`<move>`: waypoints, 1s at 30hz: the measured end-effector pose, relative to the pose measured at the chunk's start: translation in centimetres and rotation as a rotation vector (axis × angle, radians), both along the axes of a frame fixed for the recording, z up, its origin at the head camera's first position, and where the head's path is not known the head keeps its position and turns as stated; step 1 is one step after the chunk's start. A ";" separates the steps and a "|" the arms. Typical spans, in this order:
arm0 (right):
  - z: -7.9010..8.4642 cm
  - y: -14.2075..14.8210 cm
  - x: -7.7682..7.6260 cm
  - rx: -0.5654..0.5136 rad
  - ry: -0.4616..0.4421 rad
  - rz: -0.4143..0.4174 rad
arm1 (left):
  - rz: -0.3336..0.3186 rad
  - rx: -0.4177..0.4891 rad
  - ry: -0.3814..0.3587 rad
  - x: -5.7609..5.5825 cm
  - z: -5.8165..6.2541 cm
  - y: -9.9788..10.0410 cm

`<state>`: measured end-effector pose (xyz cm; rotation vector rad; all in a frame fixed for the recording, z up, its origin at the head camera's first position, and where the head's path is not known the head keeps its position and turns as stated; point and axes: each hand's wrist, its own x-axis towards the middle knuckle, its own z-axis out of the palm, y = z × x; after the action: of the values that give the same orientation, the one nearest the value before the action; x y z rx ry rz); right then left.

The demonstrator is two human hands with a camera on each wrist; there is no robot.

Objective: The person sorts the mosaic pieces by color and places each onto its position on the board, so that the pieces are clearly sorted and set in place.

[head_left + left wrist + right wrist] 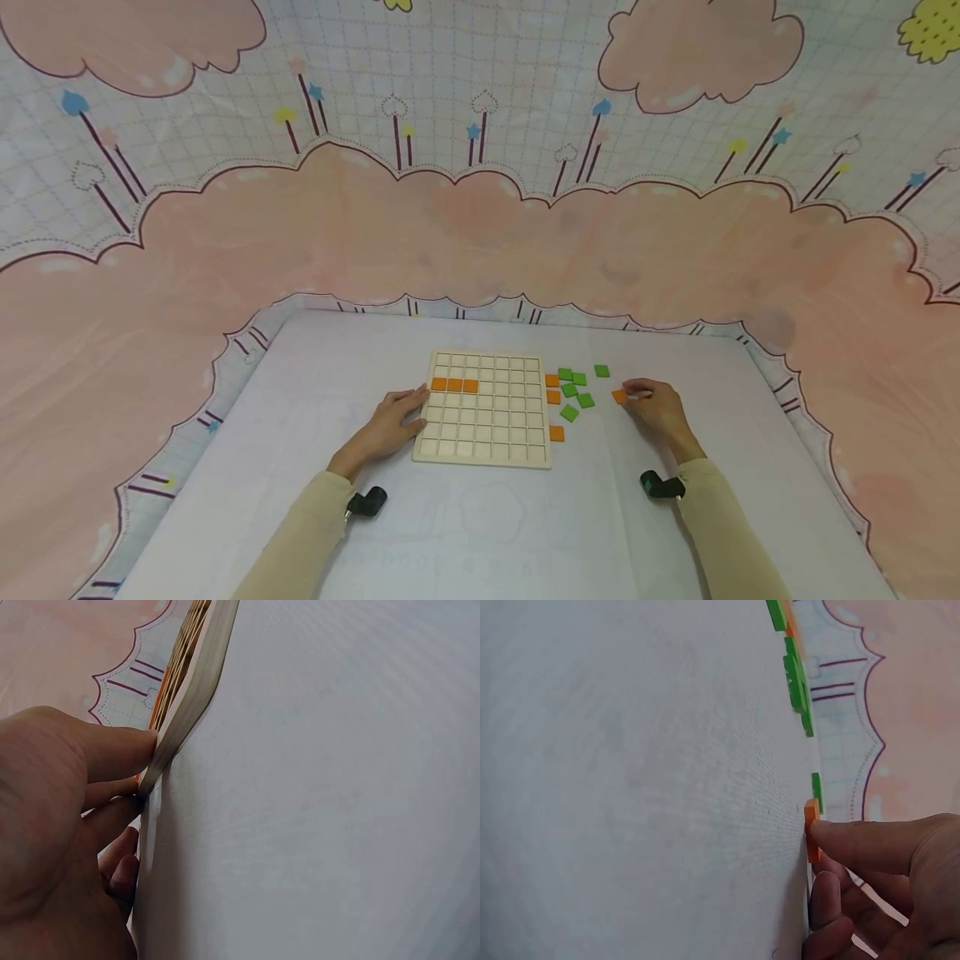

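Observation:
A pale wooden grid board (483,425) lies flat on the table, with three orange tiles (454,385) side by side in one of its rows. My left hand (392,421) rests at the board's left side; in the left wrist view its thumb (124,750) touches the board's edge (199,697). Off to the right of the board, my right hand (660,410) has a square orange tile (618,397) at its fingertips. The right wrist view shows the thumb (862,841) against this orange tile (812,829), low at the table surface, with the other fingers partly hidden behind.
Several loose green tiles (569,390) lie between the board and my right hand, one green tile (602,371) a little apart. Three orange tiles (553,397) sit along the board's right edge. A patterned cloth (480,242) stands behind the white table (480,533).

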<state>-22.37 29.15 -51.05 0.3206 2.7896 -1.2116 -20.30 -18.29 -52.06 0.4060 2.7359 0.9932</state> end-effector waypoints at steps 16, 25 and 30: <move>0.1 0.1 0.1 0.074 0.018 0.100 | 0.003 0.000 0.001 0.2 0.3 0.3; -0.1 0.0 0.1 0.061 0.066 0.078 | 0.002 -0.007 0.012 0.0 0.0 0.1; 0.1 -0.3 0.2 0.011 0.067 0.034 | 0.005 -0.005 0.011 0.0 -0.1 0.0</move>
<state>-22.21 28.83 -50.94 0.2363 2.8462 -1.2225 -20.35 -18.30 -52.14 0.4055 2.7495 0.9873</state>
